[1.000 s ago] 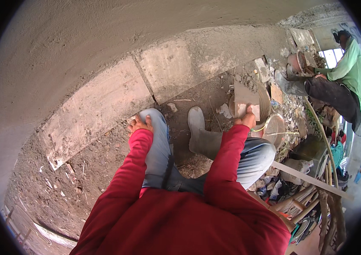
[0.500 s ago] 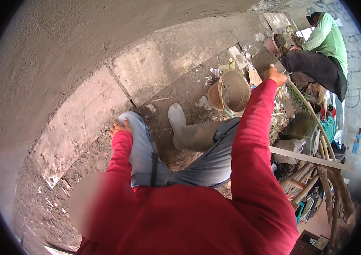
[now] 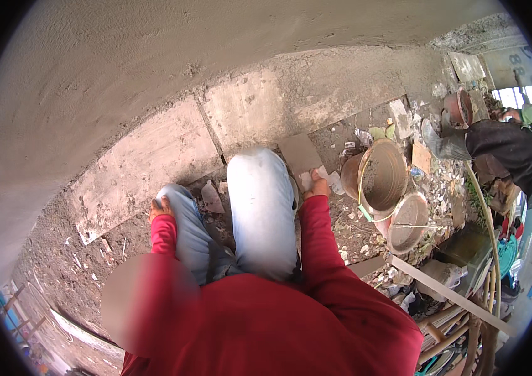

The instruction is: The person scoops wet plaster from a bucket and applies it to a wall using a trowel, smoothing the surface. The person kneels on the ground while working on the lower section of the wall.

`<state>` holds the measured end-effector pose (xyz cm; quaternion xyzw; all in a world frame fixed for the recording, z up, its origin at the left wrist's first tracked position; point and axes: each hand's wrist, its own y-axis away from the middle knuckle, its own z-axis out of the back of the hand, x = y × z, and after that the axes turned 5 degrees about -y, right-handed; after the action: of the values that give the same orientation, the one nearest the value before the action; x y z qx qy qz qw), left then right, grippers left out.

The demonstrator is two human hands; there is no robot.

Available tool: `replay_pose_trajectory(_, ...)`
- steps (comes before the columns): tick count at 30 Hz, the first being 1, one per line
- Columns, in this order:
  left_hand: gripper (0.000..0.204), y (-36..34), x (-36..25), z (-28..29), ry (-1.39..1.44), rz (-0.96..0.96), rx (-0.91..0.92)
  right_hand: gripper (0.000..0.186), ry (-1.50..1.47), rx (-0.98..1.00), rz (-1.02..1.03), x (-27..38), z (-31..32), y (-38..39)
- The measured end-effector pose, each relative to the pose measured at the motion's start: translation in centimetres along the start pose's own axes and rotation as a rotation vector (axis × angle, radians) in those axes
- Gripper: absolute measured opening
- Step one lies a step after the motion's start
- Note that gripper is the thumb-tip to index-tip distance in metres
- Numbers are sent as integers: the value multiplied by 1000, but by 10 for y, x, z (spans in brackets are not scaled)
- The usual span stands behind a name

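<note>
Clock read on the view. Biggest 1st: grey wall [image 3: 153, 62], 9 to 1, rough, gritty, cement-like. Under it, flat pale slabs [image 3: 144, 166], pitted, w/ a dark seam approx 10:30. Co-worker's leg [image 3: 498, 143] at 2-3, dark cloth. Brown bucket [image 3: 351, 177] at 3, round, grimy; shallower round tub [image 3: 409, 227] beside it, approx 3:30. My R knee [image 3: 256, 188] near centre, faded denim. Board [image 3: 299, 151] at 1, just right of that knee: flat, rectangular, grey; prob. stiff, light enough for 1 hand, not too slick, corners might chip. Best hold: near end, by the pale patch [image 3: 307, 179]. R hand [image 3: 318, 185] grips it there. L hand [image 3: 160, 210] at 9, laid on L knee [image 3: 177, 195], fingers apart, nothing held.
</note>
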<state>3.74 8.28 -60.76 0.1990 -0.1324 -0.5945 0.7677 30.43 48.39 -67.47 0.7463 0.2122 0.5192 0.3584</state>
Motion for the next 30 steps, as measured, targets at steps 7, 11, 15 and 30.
replay_pose_trajectory(7,75,-21,21,-6,-8,135,-32,47,528,-290,86,-29,-9,-38)
replay_pose_trajectory(11,77,-38,35,-21,-135,119,-84,51,286,-219,-30,-15,-28,7)
replay_pose_trajectory(15,75,-42,14,-35,-199,181,-80,54,251,-208,-18,-7,-41,6)
replay_pose_trajectory(30,73,-31,-14,-24,-184,284,-75,76,584,-275,-42,-26,-241,-123)
